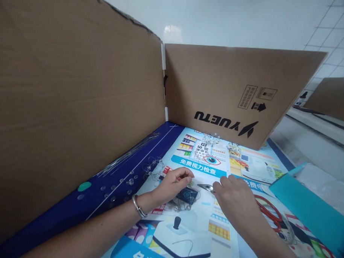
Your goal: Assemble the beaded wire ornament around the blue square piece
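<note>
My left hand (174,185), with a silver bracelet (139,207) on its wrist, is closed, thumb and fingertips pinched together. Whatever lies in that pinch is too small to name. My right hand (233,193) is wrapped round metal pliers (206,187). The tapered tip of the pliers points left, a short gap from my left fingertips; their handles are hidden in my palm. Just below my left hand, a tangle of thin wire (183,207) with small clear pieces lies around a dark blue rectangle (188,196). A single bent wire (191,244) rests nearer to me.
Cardboard panels (77,84) stand at the left and back. Several clear discs (113,199), a green oval piece (84,186) and thin straight wires (128,152) lie left. Wire clusters (233,149) sit at the back. Red-handled scissors (270,211) and a teal box (313,209) are right.
</note>
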`<move>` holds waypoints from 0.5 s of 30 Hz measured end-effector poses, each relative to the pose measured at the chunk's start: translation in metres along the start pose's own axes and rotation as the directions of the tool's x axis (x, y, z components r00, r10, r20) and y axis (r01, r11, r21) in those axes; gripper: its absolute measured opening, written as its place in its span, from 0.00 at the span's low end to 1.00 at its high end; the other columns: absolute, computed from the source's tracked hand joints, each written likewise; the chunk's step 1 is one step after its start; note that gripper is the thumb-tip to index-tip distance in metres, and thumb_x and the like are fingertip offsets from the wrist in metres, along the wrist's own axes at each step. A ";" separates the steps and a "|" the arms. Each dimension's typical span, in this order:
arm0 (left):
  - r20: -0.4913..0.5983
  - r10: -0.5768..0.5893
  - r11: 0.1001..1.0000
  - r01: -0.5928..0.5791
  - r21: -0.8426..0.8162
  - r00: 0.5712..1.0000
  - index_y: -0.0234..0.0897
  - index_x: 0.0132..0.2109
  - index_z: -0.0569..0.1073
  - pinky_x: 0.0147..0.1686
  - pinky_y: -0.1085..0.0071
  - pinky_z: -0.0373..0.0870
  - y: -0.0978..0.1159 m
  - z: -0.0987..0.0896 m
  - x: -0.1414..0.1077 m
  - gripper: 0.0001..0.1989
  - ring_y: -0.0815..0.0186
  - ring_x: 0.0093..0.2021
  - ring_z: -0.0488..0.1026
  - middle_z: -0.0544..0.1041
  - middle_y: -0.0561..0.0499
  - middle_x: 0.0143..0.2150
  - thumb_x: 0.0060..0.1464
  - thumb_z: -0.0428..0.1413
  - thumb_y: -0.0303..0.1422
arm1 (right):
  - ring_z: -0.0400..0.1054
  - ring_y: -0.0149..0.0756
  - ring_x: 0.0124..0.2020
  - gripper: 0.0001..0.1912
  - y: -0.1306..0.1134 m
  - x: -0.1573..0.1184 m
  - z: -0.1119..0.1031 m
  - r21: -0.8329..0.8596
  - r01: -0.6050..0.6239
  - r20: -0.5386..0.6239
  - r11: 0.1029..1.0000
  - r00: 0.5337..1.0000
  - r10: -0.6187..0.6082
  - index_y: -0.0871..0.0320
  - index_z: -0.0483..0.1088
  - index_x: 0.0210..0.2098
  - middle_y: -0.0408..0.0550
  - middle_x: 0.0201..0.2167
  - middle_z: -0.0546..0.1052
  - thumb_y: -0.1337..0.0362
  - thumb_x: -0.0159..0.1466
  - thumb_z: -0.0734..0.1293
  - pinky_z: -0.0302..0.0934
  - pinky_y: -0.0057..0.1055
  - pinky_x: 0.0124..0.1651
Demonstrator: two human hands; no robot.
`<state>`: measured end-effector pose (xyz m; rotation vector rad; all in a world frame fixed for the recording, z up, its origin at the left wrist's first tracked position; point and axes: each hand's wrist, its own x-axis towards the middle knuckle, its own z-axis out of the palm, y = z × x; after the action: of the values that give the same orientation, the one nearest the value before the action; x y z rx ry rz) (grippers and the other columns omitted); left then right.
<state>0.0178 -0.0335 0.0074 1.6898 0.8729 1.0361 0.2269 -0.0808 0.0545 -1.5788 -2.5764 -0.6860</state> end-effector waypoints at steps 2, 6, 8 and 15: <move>0.008 0.033 0.999 -0.033 0.033 0.999 0.35 0.35 0.69 0.33 0.74 0.61 0.003 0.000 0.000 0.05 0.69 0.32 0.64 0.68 0.52 0.31 0.54 0.49 0.30 | 0.59 0.40 0.29 0.05 0.000 0.002 0.000 -0.005 -0.002 -0.007 1.000 1.000 0.002 0.55 0.66 0.26 0.46 0.23 0.68 0.67 0.58 0.63 0.40 0.34 0.30; 0.005 0.057 0.995 -0.057 0.083 0.998 0.34 0.33 0.70 0.34 0.73 0.62 0.005 0.002 0.001 0.05 0.68 0.33 0.65 0.69 0.51 0.31 0.53 0.51 0.31 | 0.59 0.40 0.30 0.05 0.001 0.006 -0.002 -0.022 -0.008 -0.032 1.000 0.999 0.007 0.55 0.66 0.27 0.46 0.24 0.68 0.69 0.58 0.63 0.41 0.35 0.31; 0.000 0.057 0.994 -0.057 0.094 0.998 0.34 0.32 0.69 0.34 0.73 0.62 0.005 0.002 0.002 0.06 0.69 0.32 0.65 0.69 0.51 0.30 0.53 0.51 0.31 | 0.59 0.40 0.30 0.05 0.001 0.007 -0.004 -0.031 -0.010 -0.043 0.999 0.999 0.009 0.55 0.66 0.27 0.46 0.24 0.68 0.69 0.59 0.62 0.42 0.35 0.31; -0.012 0.055 0.991 -0.053 0.119 0.998 0.34 0.31 0.68 0.31 0.75 0.60 0.001 0.003 0.002 0.05 0.70 0.30 0.63 0.67 0.53 0.28 0.53 0.49 0.29 | 0.61 0.40 0.32 0.05 0.000 0.009 -0.003 0.018 -0.069 -0.032 0.997 0.997 0.070 0.56 0.67 0.28 0.47 0.26 0.69 0.65 0.60 0.62 0.44 0.34 0.32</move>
<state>0.0214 -0.0332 0.0085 1.8158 0.9190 1.0528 0.2215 -0.0745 0.0599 -1.6298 -2.4851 -0.6759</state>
